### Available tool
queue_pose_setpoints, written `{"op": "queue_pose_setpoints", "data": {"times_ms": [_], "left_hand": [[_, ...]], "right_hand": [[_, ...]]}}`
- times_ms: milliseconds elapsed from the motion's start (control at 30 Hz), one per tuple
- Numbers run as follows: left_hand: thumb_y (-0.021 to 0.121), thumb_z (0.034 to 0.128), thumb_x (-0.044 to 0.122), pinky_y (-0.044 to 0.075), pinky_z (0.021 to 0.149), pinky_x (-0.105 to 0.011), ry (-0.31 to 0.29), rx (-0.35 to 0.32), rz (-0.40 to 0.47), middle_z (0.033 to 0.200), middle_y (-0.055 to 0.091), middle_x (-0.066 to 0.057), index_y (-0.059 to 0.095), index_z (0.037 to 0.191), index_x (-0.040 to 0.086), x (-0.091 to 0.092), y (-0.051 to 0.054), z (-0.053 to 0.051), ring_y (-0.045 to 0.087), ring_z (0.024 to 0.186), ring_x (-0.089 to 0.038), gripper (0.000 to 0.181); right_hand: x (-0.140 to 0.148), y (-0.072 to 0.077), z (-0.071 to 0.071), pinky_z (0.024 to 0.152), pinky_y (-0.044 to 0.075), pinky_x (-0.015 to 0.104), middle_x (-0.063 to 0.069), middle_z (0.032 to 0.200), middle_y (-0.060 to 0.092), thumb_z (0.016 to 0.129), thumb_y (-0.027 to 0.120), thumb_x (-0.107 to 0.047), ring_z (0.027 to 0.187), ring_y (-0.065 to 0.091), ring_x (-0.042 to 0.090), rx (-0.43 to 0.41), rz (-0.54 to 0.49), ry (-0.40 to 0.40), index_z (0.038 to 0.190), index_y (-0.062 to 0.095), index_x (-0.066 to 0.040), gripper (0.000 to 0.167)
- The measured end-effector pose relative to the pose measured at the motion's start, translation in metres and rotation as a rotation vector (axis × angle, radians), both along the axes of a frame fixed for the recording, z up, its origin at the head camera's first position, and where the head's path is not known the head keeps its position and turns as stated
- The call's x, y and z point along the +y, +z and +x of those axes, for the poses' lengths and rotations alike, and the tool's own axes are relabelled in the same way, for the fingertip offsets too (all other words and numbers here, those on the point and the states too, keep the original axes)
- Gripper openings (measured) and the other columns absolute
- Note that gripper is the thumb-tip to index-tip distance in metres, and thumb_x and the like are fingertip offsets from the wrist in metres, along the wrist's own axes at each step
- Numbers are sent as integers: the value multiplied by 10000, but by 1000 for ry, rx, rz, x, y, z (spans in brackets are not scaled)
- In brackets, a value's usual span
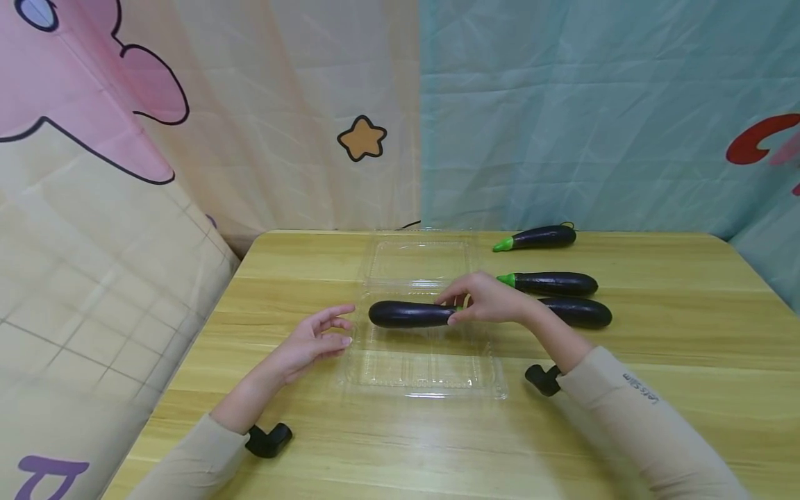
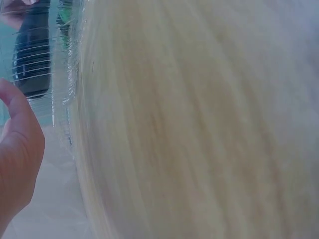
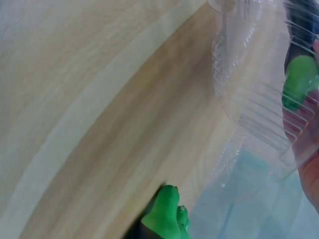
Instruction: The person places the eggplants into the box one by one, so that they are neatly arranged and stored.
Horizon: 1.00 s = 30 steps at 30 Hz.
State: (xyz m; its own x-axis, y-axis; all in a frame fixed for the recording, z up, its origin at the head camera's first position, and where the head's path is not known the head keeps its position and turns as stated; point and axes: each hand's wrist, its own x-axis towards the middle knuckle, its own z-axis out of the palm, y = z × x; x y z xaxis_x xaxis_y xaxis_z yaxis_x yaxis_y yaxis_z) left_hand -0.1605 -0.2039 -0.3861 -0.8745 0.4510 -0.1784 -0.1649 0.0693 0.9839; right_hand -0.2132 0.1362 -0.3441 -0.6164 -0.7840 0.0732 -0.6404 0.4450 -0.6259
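My right hand [image 1: 490, 297] pinches a dark purple eggplant [image 1: 406, 314] near its green stem end, over a clear plastic clamshell container [image 1: 425, 396]. In the right wrist view the green stem [image 3: 299, 79] of this eggplant shows through the ribbed plastic wall. Beside the container's left side is my left hand [image 1: 315, 342], its fingers loosely spread with nothing between them. The left wrist view catches that hand [image 2: 20, 149] next to the clear wall, with the dark eggplant [image 2: 32, 59] beyond it. Behind the base, the container's lid [image 1: 421, 260] lies folded open.
Right of the container lie three more eggplants: one at the back [image 1: 544, 237], one in the middle [image 1: 556, 283], and one nearest [image 1: 581, 314], partly behind my right forearm. The wooden table [image 1: 400, 451] meets a printed curtain [image 1: 531, 125] at its far edge.
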Motion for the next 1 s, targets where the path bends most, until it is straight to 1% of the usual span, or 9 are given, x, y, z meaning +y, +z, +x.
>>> {"op": "queue_pose_setpoints", "data": {"times_ms": [200, 367, 567, 833, 1000], "left_hand": [[595, 880, 4, 508, 748, -217, 6, -3, 6, 1130, 459, -99, 278, 1430, -25, 0, 0, 0, 587, 864, -110, 635], [576, 883, -16, 507, 738, -214, 10, -5, 10, 1118, 462, -91, 280, 1430, -26, 1, 0, -1, 587, 848, -103, 623], [579, 878, -19, 509, 749, -220, 17, -11, 5, 1123, 463, -94, 285, 1426, -29, 2, 0, -1, 587, 856, -105, 622], [580, 876, -20, 509, 743, -219, 23, -14, -1, 1124, 464, -94, 288, 1425, -28, 2, 0, -1, 587, 852, -107, 623], [577, 879, -20, 507, 744, -219, 22, -13, -3, 1128, 462, -96, 287, 1426, -25, 2, -1, -1, 585, 856, -112, 620]], "right_hand": [[-5, -7, 0, 731, 517, 255, 82, 1092, 653, 818, 714, -121, 855, 607, 148, -12, 30, -14, 1127, 667, -31, 325], [-7, -11, 0, 727, 517, 255, 84, 1077, 657, 818, 714, -115, 841, 609, 140, 2, 40, -15, 1120, 669, -25, 319], [-11, -18, 0, 705, 518, 253, 73, 1022, 670, 806, 726, -119, 813, 607, 130, 61, 54, -15, 1092, 680, -25, 304], [-15, -26, 2, 694, 503, 238, 4, 896, 665, 783, 749, -145, 783, 600, 116, 127, 109, -65, 1075, 688, -67, 308], [-17, -29, 2, 673, 487, 247, -25, 860, 654, 780, 753, -170, 745, 588, 105, 166, 151, -83, 1071, 686, -93, 308]]}}
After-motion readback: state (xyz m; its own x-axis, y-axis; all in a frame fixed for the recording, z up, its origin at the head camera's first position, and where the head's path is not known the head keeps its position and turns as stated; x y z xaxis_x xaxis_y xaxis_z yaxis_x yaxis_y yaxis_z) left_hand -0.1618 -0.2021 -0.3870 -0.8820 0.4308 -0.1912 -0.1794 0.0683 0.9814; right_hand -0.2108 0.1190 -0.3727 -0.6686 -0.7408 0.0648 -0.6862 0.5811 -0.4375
